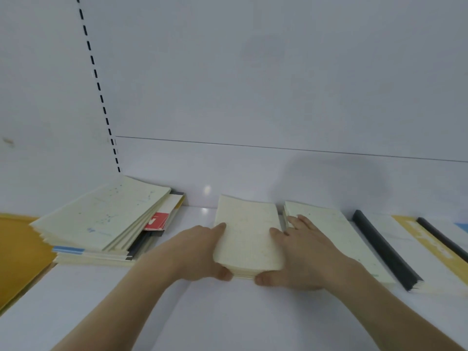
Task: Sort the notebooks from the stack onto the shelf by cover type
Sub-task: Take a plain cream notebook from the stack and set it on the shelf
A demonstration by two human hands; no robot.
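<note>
A yellow sheet (17, 252) is cut off at the shelf's (202, 312) left edge. Beside it a messy stack (101, 219) hides most of a red cover (157, 221). Mid-shelf, the left hand (200, 252) and right hand (301, 259) clasp a small cream pile (247, 234), thumbs at its near edge. Behind the right hand lies a cream notebook (336, 231); black-spined ones (385, 249) run off the right edge, covers hard to make out.
</note>
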